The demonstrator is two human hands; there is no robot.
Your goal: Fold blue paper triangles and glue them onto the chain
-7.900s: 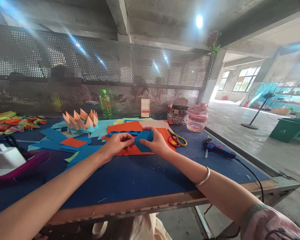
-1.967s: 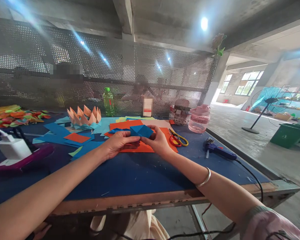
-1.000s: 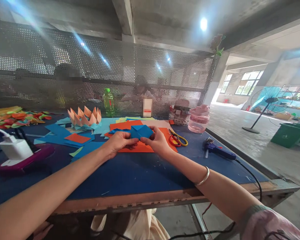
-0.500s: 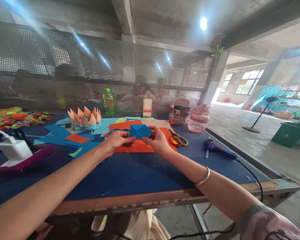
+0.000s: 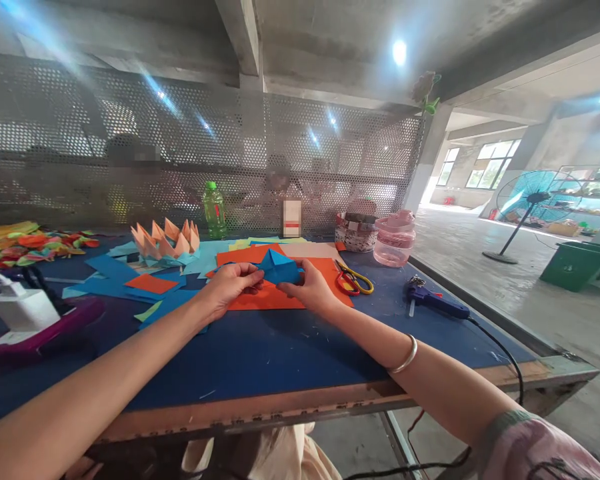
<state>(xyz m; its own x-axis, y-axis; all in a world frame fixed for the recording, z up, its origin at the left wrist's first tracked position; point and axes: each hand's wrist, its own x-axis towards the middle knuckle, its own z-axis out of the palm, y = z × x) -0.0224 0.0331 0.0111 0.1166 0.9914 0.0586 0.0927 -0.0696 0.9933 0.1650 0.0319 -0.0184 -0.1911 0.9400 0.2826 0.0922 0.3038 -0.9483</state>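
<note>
Between my two hands is a folded piece of blue paper point(image 5: 280, 268), with a pointed peak standing up from it. My left hand point(image 5: 236, 285) pinches its left end between thumb and fingers. Its right end is held by my right hand point(image 5: 310, 283), thumb toward me and fingers behind. Orange paper sheets point(image 5: 260, 300) lie on the table just beneath. Scissors with red and yellow handles point(image 5: 354, 279) rest right of my right hand. Left of my hands are loose blue sheets point(image 5: 111, 285) and a ring of peach paper points point(image 5: 166, 240) on a light blue base.
A blue glue gun point(image 5: 436, 297) with a trailing cord lies on the right. Behind stand a green bottle point(image 5: 214, 212), a woven basket point(image 5: 356, 233) and a pink jug point(image 5: 394, 241). A white charger point(image 5: 23, 308) sits on a purple power strip at left. A perforated screen closes the back.
The blue paper was a flatter folded piece and now shows a raised peak. Both hands keep hold of it. The whole view has shifted slightly.
</note>
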